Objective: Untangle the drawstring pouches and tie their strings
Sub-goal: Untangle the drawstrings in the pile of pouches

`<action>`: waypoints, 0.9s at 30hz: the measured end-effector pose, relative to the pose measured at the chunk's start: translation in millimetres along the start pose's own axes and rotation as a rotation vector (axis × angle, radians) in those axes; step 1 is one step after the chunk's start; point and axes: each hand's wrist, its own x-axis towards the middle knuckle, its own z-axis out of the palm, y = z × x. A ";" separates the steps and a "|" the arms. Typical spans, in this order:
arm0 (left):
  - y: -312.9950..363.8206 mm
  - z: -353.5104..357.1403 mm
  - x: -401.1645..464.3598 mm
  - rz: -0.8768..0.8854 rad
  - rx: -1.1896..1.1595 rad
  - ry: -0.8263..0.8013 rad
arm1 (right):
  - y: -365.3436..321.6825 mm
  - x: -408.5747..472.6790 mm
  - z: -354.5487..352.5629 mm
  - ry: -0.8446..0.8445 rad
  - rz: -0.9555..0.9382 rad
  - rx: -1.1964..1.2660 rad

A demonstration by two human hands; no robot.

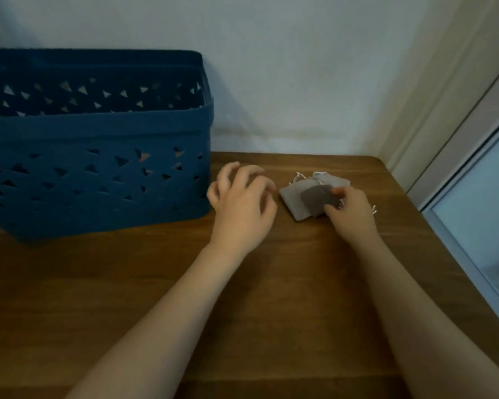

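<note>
The right hand [350, 210] pinches the dark pouch [319, 199] atop the grey pouches [294, 200]; the left hand [241, 197] hovers spread. They look soft, light; best taken by the strings [300, 176].

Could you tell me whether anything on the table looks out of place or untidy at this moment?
Only the pouches: the dark pouch lies crooked on top of the grey pouches, in an overlapping heap with loose strings sticking out. The right hand pinches the dark one; the left hand hovers nearby. The blue basket looks undamaged.
</note>
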 end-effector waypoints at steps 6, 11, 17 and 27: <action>-4.0 9.8 -5.4 -0.064 -0.061 -0.066 | 6.1 -1.1 7.0 0.111 0.006 0.083; -6.9 13.8 -6.4 -0.100 -0.172 -0.137 | -5.5 -8.0 3.1 0.166 -0.090 0.070; -7.4 12.1 -14.7 -0.133 -0.443 -0.075 | -51.8 -41.4 2.6 -0.057 -0.450 0.189; -23.6 11.6 -15.7 -0.113 -0.358 -0.267 | -46.2 -51.1 25.1 -0.323 -0.538 0.125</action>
